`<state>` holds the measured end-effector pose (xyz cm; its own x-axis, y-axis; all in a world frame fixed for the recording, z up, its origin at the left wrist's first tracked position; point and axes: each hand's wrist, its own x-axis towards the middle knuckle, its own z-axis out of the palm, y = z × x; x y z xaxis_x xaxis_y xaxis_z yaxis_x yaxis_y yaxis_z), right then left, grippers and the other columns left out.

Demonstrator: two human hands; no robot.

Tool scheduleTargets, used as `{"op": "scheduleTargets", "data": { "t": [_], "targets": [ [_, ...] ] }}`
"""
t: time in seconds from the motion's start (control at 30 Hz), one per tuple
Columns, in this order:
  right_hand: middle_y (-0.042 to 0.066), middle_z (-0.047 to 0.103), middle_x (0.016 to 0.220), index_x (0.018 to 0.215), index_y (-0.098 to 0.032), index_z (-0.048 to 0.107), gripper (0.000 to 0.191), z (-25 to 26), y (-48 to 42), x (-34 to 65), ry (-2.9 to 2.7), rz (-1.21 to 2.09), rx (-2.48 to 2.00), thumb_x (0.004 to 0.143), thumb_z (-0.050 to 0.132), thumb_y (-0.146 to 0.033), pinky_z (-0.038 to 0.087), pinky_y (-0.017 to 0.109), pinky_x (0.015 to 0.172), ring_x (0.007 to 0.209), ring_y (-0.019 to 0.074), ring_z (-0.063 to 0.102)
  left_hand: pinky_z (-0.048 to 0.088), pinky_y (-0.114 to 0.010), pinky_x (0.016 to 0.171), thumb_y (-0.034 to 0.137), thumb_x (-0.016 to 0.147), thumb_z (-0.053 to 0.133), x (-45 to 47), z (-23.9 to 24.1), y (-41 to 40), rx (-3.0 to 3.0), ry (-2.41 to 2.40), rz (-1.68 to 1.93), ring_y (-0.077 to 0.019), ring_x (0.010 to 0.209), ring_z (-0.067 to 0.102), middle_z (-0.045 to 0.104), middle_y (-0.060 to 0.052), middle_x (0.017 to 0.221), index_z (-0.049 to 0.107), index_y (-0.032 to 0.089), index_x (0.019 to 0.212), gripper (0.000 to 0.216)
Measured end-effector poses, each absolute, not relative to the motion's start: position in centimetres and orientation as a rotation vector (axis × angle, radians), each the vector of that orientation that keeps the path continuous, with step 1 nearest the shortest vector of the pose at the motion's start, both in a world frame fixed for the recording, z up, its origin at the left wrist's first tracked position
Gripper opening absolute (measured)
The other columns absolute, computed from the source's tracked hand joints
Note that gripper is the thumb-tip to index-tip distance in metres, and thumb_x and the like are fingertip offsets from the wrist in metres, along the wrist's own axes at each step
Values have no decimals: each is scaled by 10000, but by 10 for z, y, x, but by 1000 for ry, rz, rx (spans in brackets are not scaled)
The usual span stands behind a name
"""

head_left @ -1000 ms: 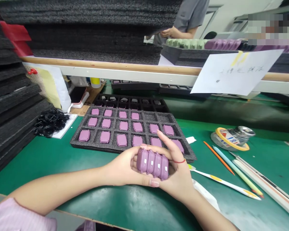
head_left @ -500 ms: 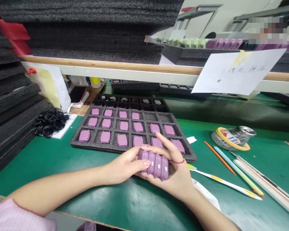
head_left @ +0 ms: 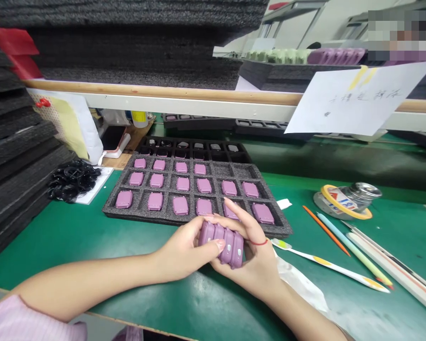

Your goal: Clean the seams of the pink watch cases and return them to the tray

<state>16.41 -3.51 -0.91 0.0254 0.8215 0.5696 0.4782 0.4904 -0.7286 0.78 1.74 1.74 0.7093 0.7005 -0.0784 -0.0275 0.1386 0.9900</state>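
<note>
Between both hands, in front of the tray, is a row of several purple smartwatch cases point(head_left: 232, 253), pressed face to face with small silvery side buttons showing. My left hand point(head_left: 188, 246) is closed on the row, its thumb lying across the tops. From the other side my right hand point(head_left: 261, 260) cups the same cases, its index finger raised and a red string at the base of a finger. Just behind the hands a black foam tray point(head_left: 163, 217) holds more purple watch cases point(head_left: 181, 205) in its compartments, and two compartments at the back right are bare.
Right of the hands lie a toothbrush point(head_left: 335, 267), an orange stick point(head_left: 325, 230), a pen point(head_left: 355, 248) and a glass jar with tape around it point(head_left: 342, 202). Black straps point(head_left: 74, 180) lie at left. Stacked foam trays point(head_left: 138, 57) fill the shelf above; a paper note point(head_left: 355, 99) hangs from it.
Both hands and the held row of watch cases have shifted slightly left. The left thumb has slid across the tops, and the right hand's palm stands a little farther from the row.
</note>
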Motion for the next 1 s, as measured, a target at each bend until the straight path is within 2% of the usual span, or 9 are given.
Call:
{"op": "scheduleTargets", "data": {
  "t": [0.13, 0.3, 0.5, 0.67, 0.8, 1.0],
  "targets": [
    [67, 728, 1198, 1512, -281, 355, 852, -10, -35, 164, -1630, 369, -1118, 760, 739, -162, 593, 409, 1002, 1098, 241, 725, 470, -394, 980, 298, 851, 603, 8, 22, 16, 1376, 656, 570, -232, 1060, 606, 640, -71, 1098, 555, 156, 1107, 297],
    [60, 717, 1238, 1515, -291, 357, 855, -8, -35, 165, -1693, 346, -1103, 762, 737, -156, 602, 381, 991, 1138, 240, 711, 477, -405, 982, 332, 819, 679, 9, 23, 14, 1347, 642, 592, -252, 1101, 603, 623, -93, 1146, 531, 160, 1134, 389],
    [66, 685, 1305, 1515, -310, 360, 849, -4, -37, 161, -1703, 289, -1098, 772, 732, -136, 616, 348, 963, 1132, 230, 715, 486, -432, 951, 319, 840, 632, 10, 19, 8, 1350, 676, 609, -227, 979, 608, 607, -59, 1013, 523, 164, 1095, 318],
    [70, 731, 1224, 1541, -253, 328, 890, -2, -40, 158, -1744, 263, -1050, 766, 739, -109, 623, 325, 945, 1107, 226, 727, 476, -403, 949, 418, 881, 617, 11, 23, 5, 1304, 704, 652, -209, 952, 590, 606, -52, 990, 542, 164, 1076, 329],
    [75, 735, 1209, 1550, -255, 315, 905, -3, -39, 157, -1713, 294, -1031, 767, 755, -143, 614, 337, 967, 1086, 222, 734, 466, -384, 945, 501, 926, 512, 9, 28, 5, 1230, 731, 635, -214, 1001, 555, 601, -64, 1015, 565, 159, 1041, 364],
    [114, 650, 1358, 1544, -277, 328, 895, -7, -39, 161, -1711, 289, -1037, 771, 760, -154, 606, 378, 983, 1114, 237, 721, 489, -435, 893, 325, 763, 613, 6, 28, 5, 1219, 679, 569, -214, 912, 557, 570, -48, 974, 502, 157, 1085, 379]
  ]
}}
